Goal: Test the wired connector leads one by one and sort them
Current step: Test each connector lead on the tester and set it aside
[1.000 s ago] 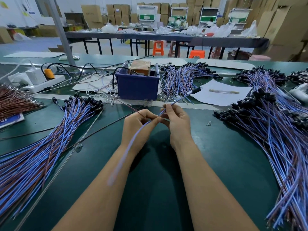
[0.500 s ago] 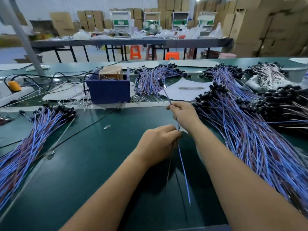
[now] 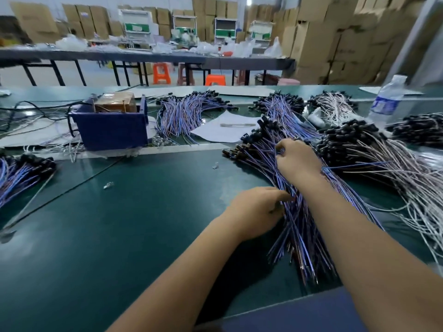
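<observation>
Both hands worked in the pile of blue-and-brown connector leads (image 3: 299,219) lying toward the right side of the green desk (image 3: 143,224). The right hand (image 3: 297,159) rested on the pile's upper part, its grip curled and pinching a few wires. The left hand (image 3: 254,212) lay at the pile's left edge, its fingertips pressed together among the wires. A second pile of blue leads (image 3: 21,171) lay at the desk's left edge, and a blue bin (image 3: 112,130) stood toward the far side.
</observation>
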